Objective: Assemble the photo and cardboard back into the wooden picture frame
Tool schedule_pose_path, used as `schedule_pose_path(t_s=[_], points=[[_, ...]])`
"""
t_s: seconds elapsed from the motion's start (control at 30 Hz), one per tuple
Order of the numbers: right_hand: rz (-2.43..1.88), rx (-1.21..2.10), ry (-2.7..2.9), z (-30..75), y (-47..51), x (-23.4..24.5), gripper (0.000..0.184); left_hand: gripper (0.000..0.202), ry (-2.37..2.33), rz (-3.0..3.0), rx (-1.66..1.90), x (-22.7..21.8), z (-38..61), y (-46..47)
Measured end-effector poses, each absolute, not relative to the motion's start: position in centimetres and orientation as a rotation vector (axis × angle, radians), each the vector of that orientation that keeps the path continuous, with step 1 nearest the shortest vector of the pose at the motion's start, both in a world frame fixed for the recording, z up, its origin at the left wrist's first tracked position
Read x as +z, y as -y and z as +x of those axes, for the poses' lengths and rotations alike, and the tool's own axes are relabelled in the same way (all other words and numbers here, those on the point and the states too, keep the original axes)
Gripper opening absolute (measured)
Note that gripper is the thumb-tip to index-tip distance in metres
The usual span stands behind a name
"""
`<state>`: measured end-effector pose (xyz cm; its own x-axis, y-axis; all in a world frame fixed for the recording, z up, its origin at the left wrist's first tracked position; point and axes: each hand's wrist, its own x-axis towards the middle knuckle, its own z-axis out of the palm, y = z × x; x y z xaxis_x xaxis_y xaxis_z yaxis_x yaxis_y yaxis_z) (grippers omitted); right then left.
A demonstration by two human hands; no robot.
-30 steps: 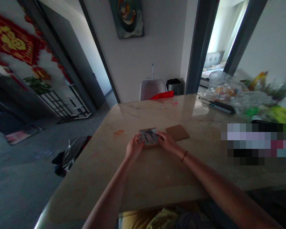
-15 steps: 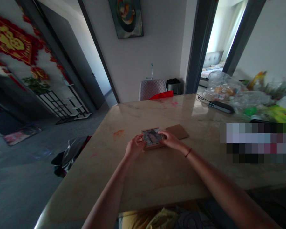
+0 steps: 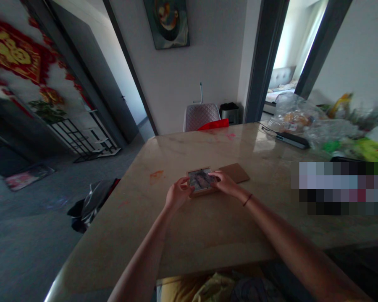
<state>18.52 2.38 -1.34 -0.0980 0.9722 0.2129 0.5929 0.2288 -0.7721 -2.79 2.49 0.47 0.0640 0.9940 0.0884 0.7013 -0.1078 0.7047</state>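
Note:
A small wooden photo frame [image 3: 207,191] lies on the table in front of me, with a dark picture [image 3: 200,179] showing inside its light brown border. My left hand [image 3: 177,193] grips the frame's left side, fingers at the far left corner and thumb near the front edge. On the opposite side, my right hand [image 3: 226,183] has its fingers bent over the right edge, partly covering the picture. Just beyond my right hand lies a flat brown board [image 3: 236,172], its near left part hidden behind the hand and frame.
The table [image 3: 138,226] has an orange stain left of the frame. Plastic bags [image 3: 297,113] and a dark, flat device [image 3: 292,140] with a cable are at the back right. A quilted chair [image 3: 199,116] stands beyond the far edge. A blurred patch covers things at right.
Both hands stay on the frame in nearly the same place. The right fingers have shifted very slightly at the frame's right edge.

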Motion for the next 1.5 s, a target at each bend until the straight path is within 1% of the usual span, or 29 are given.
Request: schedule_pose_path(t_s=[0.13, 0.3, 0.4, 0.5, 0.6, 0.8, 0.93, 1.13, 1.2, 1.37, 1.43, 1.5], points=[[-1.442, 0.653, 1.78, 18.6, -2.7, -1.7, 0.037, 0.041, -1.696, 1.875, 0.789, 0.5, -2.8, -2.5], [-1.454, 0.736, 1.568, 18.9, -2.9, -1.6, 0.036, 0.028, -1.635, 1.853, 0.851, 0.8, -3.1, -2.8], [-1.579, 0.652, 1.466, 19.3, -2.7, -1.1, 0.032, 0.029, -1.666, 1.822, 0.847, 0.9, -3.4, -3.1], [-1.625, 0.512, 1.566, 19.3, -2.1, -0.5, 0.023, 0.03, -1.65, 1.844, 0.83, 0.9, -3.4, -3.1], [-1.642, 0.441, 1.664, 19.0, -1.4, -0.1, 0.021, 0.037, -1.542, 1.893, 0.795, 1.0, -3.2, -2.7], [-1.637, 0.466, 1.69, 18.5, -0.7, 0.4, 0.022, 0.055, -1.369, 2.079, 0.74, 1.7, -2.9, -1.8], [-1.564, 0.435, 1.73, 18.4, -0.6, 0.3, 0.021, 0.072, -1.422, 2.172, 0.722, 1.9, -2.9, -1.6], [-1.576, 0.33, 1.759, 18.5, -0.9, 0.0, 0.018, 0.079, -1.461, 2.208, 0.678, 1.4, -2.9, -1.7], [-1.577, 0.316, 1.767, 18.6, -1.0, 0.0, 0.017, 0.073, -1.424, 2.282, 0.669, 1.3, -2.7, -1.8], [-1.577, 0.351, 1.785, 18.6, -0.7, 0.2, 0.012, 0.046, -1.426, 2.425, 0.596, 1.2, -2.0, -1.6], [-1.599, 0.371, 1.768, 18.6, -0.6, 0.2, 0.016, 0.042, -1.397, 2.436, 0.573, 1.0, -1.9, -1.6], [-1.591, 0.404, 1.757, 18.6, -0.6, 0.1, 0.021, 0.042, -1.375, 2.43, 0.569, 0.8, -1.8, -1.6]])
